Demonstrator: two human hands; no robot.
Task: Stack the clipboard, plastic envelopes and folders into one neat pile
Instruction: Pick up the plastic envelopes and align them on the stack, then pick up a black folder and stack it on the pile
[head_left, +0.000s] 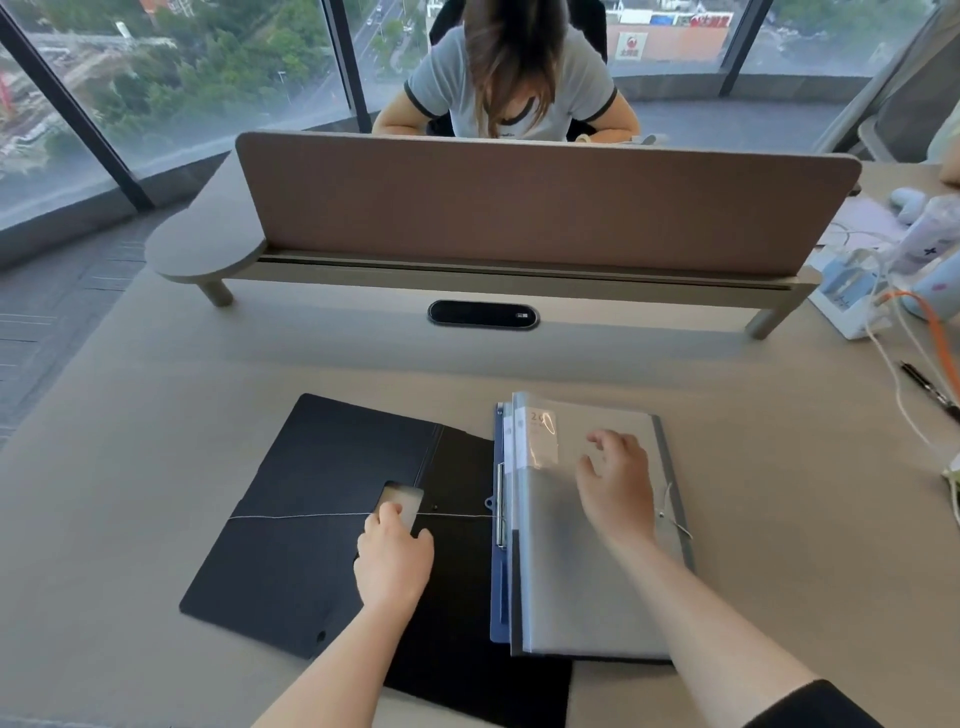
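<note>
A black folder (311, 519) is lying open on the surface (156, 415) at 7 o'clock, its white string (291, 516) stretched across. The left hand (393, 558) is pinching together on that string. At 5 o'clock, the right hand (618, 486), fingers apart, is pressing flat on translucent grey envelopes (587, 571) stacked over a blue clipboard (500, 587).

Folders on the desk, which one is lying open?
The black folder on the left, under the left hand: it lies spread flat. The grey folder and blue one are stacked shut.
</note>
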